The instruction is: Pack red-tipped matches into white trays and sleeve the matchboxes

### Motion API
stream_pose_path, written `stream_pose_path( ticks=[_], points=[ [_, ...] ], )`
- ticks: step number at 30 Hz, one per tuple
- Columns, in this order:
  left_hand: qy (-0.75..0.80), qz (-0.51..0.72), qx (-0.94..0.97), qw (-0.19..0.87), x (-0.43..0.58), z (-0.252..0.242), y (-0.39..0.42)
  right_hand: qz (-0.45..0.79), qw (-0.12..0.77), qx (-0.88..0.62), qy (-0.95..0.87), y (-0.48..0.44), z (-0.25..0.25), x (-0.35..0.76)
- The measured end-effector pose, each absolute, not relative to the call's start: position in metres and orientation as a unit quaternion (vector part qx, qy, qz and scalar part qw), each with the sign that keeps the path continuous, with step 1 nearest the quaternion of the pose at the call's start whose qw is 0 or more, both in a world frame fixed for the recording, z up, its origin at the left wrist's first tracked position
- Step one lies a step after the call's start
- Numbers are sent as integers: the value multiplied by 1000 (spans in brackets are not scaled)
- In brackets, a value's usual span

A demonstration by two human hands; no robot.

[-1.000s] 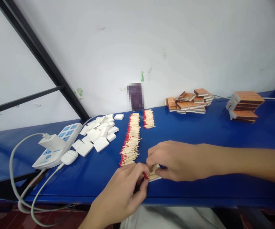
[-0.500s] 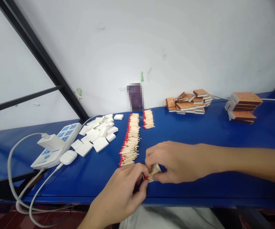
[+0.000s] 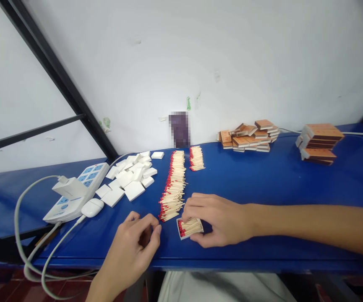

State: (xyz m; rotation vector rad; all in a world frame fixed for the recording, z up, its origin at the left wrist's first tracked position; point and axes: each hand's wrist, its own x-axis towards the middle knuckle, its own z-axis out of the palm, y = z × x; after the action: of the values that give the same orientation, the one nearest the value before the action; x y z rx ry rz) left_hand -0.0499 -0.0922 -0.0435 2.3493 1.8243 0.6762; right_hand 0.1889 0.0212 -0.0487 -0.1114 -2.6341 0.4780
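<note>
A small white matchbox tray (image 3: 190,228) filled with red-headed matches lies on the blue table. My right hand (image 3: 215,220) grips the tray by its edges from the right, its fingers at the far side and its thumb at the near side. My left hand (image 3: 134,243) is to the left of the tray, apart from it, its thumb and index finger curled close together; whether something tiny is between them cannot be made out. Beyond the hands runs a long row of matches (image 3: 175,180), with a shorter row (image 3: 197,158) to its right.
White trays or boxes (image 3: 134,191) are heaped left of the matches. Farther left lie a power strip (image 3: 77,197), a white charging case (image 3: 92,207) and cables. Orange matchbox covers (image 3: 247,136) are piled at the back, with a stack (image 3: 321,136) at the right.
My left hand has moved left, away from the tray. My right hand has shifted slightly left with the tray, whose matches now show more fully.
</note>
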Motion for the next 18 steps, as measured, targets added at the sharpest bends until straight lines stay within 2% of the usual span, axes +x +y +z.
stream_pose_path(
  ticks=[6,11,18],
  points=[
    [613,179,761,111,-43,-40,-89,206,245,-44,-946,22,-52,189],
    [600,176,770,129,-45,-41,-87,231,217,-30,-948,22,-49,191],
    [594,173,772,147,-47,-42,-85,241,226,-43,-943,22,-49,190]
  ],
)
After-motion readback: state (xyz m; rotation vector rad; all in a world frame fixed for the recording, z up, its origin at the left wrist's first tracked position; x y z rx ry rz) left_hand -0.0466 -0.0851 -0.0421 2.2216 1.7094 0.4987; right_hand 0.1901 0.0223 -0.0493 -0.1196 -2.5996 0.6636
